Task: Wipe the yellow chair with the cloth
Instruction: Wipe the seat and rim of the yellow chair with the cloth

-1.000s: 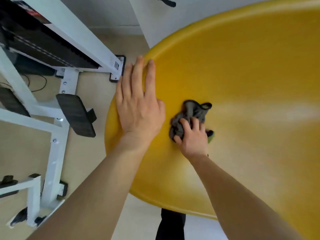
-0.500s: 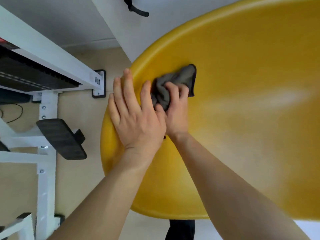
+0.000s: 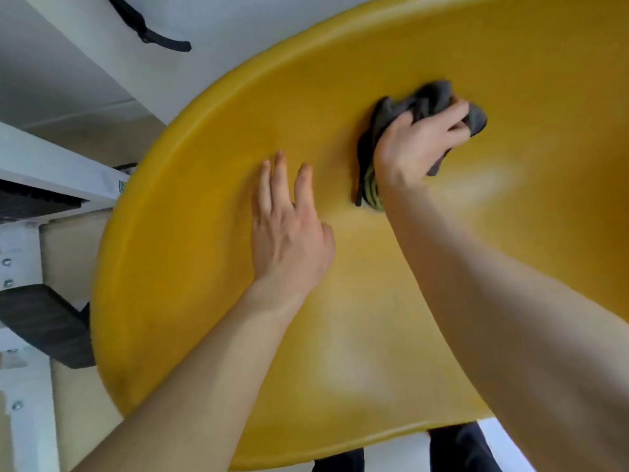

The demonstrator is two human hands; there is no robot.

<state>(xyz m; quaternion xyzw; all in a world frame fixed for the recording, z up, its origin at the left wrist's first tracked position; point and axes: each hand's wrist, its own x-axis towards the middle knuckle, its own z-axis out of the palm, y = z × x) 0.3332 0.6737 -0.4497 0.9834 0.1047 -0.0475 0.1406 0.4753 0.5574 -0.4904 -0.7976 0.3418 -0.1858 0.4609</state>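
The yellow chair [image 3: 211, 137] fills most of the view as a smooth curved shell. My right hand [image 3: 417, 141] presses a crumpled grey cloth [image 3: 425, 103] with a green-striped edge against the shell, upper right of centre. The cloth bunches out above and below the fingers. My left hand [image 3: 289, 229] lies flat on the shell, fingers apart and pointing away from me, to the left of and below the cloth, holding nothing.
A white metal frame [image 3: 58, 165] with a black padded part [image 3: 44, 325] stands left of the chair. A black strap [image 3: 149, 32] hangs on the white wall above. Dark chair legs [image 3: 459, 447] show below the shell's near rim.
My right hand has swept the cloth to the right across the shell, away from my left hand, which it was touching before. My left hand now rests further in from the chair's left edge.
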